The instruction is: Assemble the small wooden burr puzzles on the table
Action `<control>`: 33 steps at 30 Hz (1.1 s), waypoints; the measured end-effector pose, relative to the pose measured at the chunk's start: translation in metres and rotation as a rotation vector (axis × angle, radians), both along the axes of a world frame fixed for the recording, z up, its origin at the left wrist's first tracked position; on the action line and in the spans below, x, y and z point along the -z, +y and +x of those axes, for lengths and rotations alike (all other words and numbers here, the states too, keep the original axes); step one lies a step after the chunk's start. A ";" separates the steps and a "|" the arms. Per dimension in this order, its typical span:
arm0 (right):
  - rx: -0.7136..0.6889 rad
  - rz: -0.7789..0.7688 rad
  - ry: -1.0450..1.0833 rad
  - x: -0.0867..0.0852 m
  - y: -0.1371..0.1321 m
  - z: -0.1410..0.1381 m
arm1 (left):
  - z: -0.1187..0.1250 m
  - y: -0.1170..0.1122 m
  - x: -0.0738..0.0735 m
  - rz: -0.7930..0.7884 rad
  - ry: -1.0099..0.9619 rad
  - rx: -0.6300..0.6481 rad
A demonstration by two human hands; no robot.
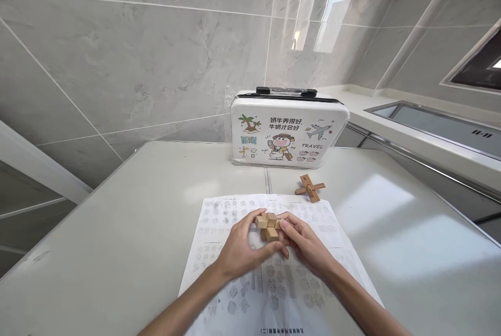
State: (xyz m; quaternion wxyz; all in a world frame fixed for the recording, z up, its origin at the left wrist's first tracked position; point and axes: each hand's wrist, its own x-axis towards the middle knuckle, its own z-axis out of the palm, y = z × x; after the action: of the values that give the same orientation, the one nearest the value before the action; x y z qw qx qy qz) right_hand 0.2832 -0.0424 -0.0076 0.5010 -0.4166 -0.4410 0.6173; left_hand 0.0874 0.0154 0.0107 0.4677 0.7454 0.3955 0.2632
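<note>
A small wooden interlocking block puzzle (269, 225) is gripped between both hands above a printed instruction sheet (274, 273). My left hand (242, 247) is closed on its left and lower side, thumb curled underneath. My right hand (303, 242) pinches its right side with fingers pressed together. A second wooden puzzle (310, 188), cross-shaped, lies on the table beyond the sheet, apart from both hands.
A white carry case (287, 130) with cartoon prints and a black handle stands at the back of the pale table (129, 231), against the tiled wall. A counter with a sunken sink (442, 127) runs along the right.
</note>
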 end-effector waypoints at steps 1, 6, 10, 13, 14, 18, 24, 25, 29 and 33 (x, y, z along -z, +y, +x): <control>-0.001 0.002 -0.011 0.000 0.000 -0.001 | 0.000 0.000 0.000 0.011 0.007 -0.011; 0.051 0.025 -0.084 -0.003 0.000 0.000 | 0.000 0.001 -0.007 0.014 -0.027 0.006; 0.056 0.042 -0.102 -0.005 -0.001 0.001 | -0.001 0.001 -0.011 0.027 -0.043 0.026; 0.053 0.044 -0.161 -0.003 -0.002 0.001 | -0.001 0.000 -0.009 0.027 -0.028 0.038; 0.058 0.043 -0.184 -0.002 -0.002 0.001 | -0.001 0.000 -0.008 0.028 -0.021 0.034; 0.082 0.034 -0.210 0.002 -0.001 0.001 | 0.000 0.000 -0.006 0.034 -0.005 0.017; 0.085 0.027 -0.175 0.004 0.001 0.003 | 0.001 0.002 -0.011 0.037 -0.030 0.025; 0.084 0.027 -0.171 0.005 0.001 0.003 | 0.001 0.002 -0.012 0.028 -0.040 0.026; 0.097 0.045 -0.228 0.004 0.000 0.002 | 0.001 0.002 -0.013 0.015 -0.066 0.022; 0.135 0.062 -0.288 0.001 0.001 0.006 | 0.000 0.003 -0.010 0.028 -0.099 -0.050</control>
State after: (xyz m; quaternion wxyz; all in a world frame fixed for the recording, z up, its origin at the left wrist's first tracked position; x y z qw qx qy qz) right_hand 0.2894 -0.0415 -0.0085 0.4855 -0.5137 -0.4980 0.5024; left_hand 0.0869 0.0187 0.0208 0.4694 0.7279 0.3866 0.3169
